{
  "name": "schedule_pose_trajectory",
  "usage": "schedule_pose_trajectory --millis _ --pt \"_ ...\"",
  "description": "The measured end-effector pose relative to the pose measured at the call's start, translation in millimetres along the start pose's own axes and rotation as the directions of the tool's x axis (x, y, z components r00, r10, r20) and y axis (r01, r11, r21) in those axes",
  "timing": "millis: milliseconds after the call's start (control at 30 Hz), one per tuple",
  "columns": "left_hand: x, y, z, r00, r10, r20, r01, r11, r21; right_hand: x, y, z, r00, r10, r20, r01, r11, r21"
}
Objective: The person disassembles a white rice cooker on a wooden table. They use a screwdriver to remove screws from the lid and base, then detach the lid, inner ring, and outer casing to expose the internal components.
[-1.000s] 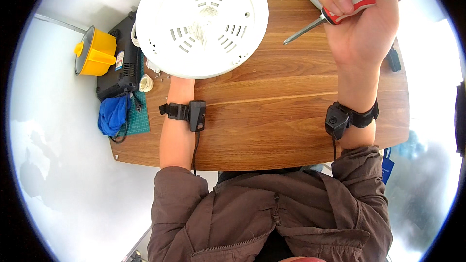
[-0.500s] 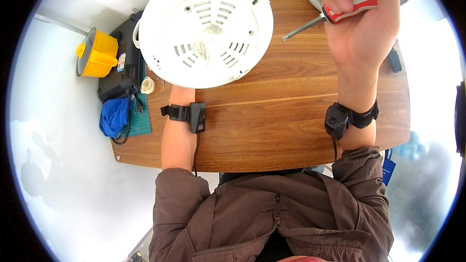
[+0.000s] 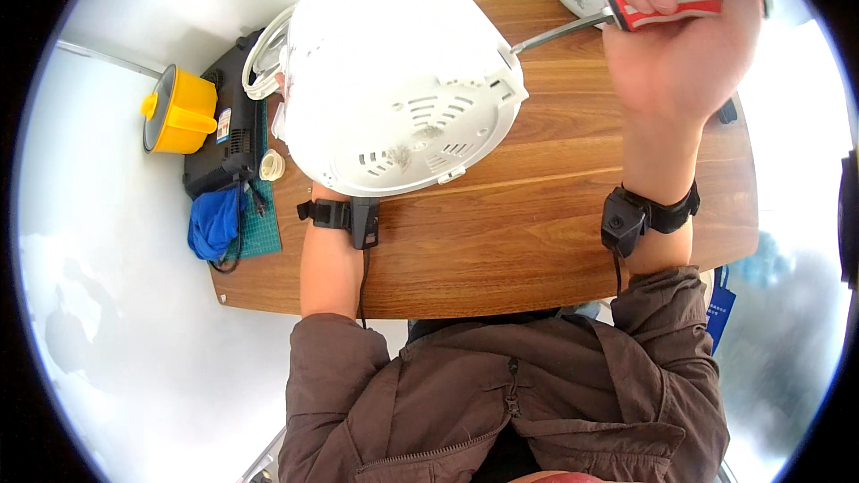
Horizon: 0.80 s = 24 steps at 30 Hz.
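One screwdriver (image 3: pixel 626 16): between one and two o'clock, its tip at the appliance's three o'clock edge; contact I couldn't tell.
Right grip (image 3: pixel 676 72): I saw it wrapped around the handle.
White appliance (image 3: pixel 394 63): near twelve o'clock, tilted.
Left grip (image 3: pixel 281 80): mostly hidden behind it; hold unclear to me.

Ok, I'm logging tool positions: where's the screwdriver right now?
The screwdriver is at upper right in the head view, held in the right hand, its tip by the right edge of the white appliance.
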<state>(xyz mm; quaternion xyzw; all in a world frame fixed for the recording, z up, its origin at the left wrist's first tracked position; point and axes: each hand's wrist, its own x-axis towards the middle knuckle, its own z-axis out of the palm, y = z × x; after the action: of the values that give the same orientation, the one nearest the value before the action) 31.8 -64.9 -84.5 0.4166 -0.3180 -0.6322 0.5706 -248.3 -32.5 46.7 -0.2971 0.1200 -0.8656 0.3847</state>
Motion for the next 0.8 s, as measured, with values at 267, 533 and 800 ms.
schedule_pose_trajectory --millis 267,533,800 --pt "0.2 5.3 -0.6 1.0 0.009 -0.001 -0.009 1.0 0.024 12.7 0.3 -10.0 0.935 0.356 0.009 -0.355 0.931 0.08" --pt "1.4 3.6 3.0 1.0 0.013 0.001 -0.013 0.999 0.039 19.3 0.7 -17.1 0.871 0.491 0.001 -0.488 0.866 0.108" --pt "-0.3 5.3 6.7 1.0 -0.012 -0.013 0.013 0.995 0.1 18.7 -2.2 -19.5 0.881 0.471 -0.04 -0.46 0.874 0.157"
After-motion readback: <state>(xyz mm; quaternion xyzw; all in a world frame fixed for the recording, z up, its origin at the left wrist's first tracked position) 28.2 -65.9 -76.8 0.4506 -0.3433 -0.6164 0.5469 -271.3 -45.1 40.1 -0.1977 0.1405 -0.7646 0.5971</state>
